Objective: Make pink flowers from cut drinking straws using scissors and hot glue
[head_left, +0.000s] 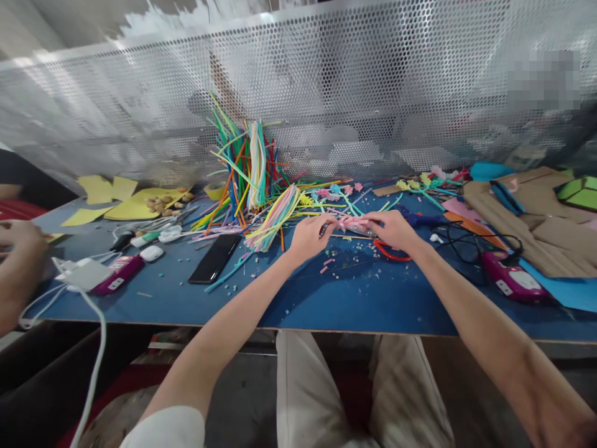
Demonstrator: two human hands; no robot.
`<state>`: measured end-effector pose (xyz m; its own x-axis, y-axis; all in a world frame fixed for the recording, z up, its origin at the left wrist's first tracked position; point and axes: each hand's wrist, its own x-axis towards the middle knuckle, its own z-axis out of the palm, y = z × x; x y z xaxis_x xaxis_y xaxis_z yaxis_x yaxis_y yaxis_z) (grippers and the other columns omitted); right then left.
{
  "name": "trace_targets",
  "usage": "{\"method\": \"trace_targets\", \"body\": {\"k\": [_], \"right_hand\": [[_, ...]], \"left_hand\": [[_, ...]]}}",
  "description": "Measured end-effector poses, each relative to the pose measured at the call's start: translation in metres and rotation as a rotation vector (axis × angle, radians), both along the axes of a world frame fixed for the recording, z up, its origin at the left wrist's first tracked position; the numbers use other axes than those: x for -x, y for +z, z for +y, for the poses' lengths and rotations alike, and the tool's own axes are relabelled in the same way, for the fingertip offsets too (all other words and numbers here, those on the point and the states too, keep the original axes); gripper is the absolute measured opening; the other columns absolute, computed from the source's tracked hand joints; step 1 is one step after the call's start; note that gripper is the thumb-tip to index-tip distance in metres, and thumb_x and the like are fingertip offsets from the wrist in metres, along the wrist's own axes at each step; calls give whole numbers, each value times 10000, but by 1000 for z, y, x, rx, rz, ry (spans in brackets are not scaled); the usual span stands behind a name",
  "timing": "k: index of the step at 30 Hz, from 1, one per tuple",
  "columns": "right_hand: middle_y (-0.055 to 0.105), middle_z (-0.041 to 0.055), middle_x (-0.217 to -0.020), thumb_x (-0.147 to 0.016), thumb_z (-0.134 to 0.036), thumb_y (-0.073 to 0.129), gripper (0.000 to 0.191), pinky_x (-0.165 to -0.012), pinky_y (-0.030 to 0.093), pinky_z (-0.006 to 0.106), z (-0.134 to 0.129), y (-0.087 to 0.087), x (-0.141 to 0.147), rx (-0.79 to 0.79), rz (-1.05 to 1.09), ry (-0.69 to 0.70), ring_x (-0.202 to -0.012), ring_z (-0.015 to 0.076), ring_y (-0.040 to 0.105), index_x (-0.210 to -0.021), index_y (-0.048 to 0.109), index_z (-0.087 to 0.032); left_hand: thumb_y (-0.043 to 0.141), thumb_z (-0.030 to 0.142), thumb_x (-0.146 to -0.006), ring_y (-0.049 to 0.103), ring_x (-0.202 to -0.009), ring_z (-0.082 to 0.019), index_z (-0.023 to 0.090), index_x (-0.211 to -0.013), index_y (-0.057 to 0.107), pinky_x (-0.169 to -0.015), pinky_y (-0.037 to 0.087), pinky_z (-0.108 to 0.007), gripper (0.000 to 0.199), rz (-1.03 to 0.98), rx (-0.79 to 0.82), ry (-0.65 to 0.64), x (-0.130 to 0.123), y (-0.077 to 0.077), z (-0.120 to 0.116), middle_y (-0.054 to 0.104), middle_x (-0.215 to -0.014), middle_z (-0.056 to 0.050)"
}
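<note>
Between my two hands, a little above the blue table, is a pink pipe cleaner piece (352,222) that looks twisted or bunched. My left hand (313,235) pinches its left end, with something small and dark at the fingers. On the other end, the fingers of my right hand (392,230) are closed too. Red-orange scissor handles (389,251) lie just below my right hand. Small pink clippings (325,266) are scattered on the table under the hands. A bundle of pastel pipe cleaners (275,219) rests left of my left hand.
Many coloured pipe cleaners (242,168) stand against the perforated metal panel (373,93). A black phone (215,259) lies left; purple power boxes (122,274) and cables sit on both sides. Cardboard (536,218) covers the right. Another person's hand (21,261) is at far left.
</note>
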<state>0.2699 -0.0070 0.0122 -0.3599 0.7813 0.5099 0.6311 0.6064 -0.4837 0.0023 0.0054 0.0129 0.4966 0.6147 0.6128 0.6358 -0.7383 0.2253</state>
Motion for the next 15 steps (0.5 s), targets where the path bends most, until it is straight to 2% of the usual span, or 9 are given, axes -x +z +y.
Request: {"method": "trace_targets", "body": {"k": [4, 7, 11, 15], "right_hand": [[701, -2, -675, -1009, -384, 420, 299, -690, 467, 298, 3, 5, -32, -15, 74, -152, -599, 157, 620, -951, 667, -226], [623, -13, -585, -1018, -411, 400, 320, -647, 434, 297, 4, 8, -51, -40, 134, -221, -538, 148, 548, -817, 574, -233], [538, -3, -529, -1040, -447, 316, 444, -615, 418, 314, 0, 11, -52, -37, 206, -176, -517, 152, 505, -658, 420, -246], [545, 20, -544, -1037, -475, 305, 467, -641, 427, 349, -3, 15, -45, -50, 175, -163, -534, 170, 511, -642, 418, -253]], "left_hand": [[511, 332, -1016, 659, -752, -138, 227, -1063, 673, -802, 485, -265, 199, -16, 21, -2, 3, 0, 3, 757, -963, -2], [515, 329, -1017, 686, -779, -133, 250, -1101, 677, -769, 485, -246, 198, -14, 47, 4, 4, -2, 6, 766, -989, 18], [534, 354, -1013, 720, -868, -140, 284, -1098, 705, -778, 494, -242, 204, 2, 55, 19, 5, -5, 8, 775, -1023, 37], [542, 364, -1007, 720, -964, -166, 280, -1090, 726, -837, 509, -268, 218, -7, 67, 52, 6, -7, 12, 776, -1041, 18]]}}
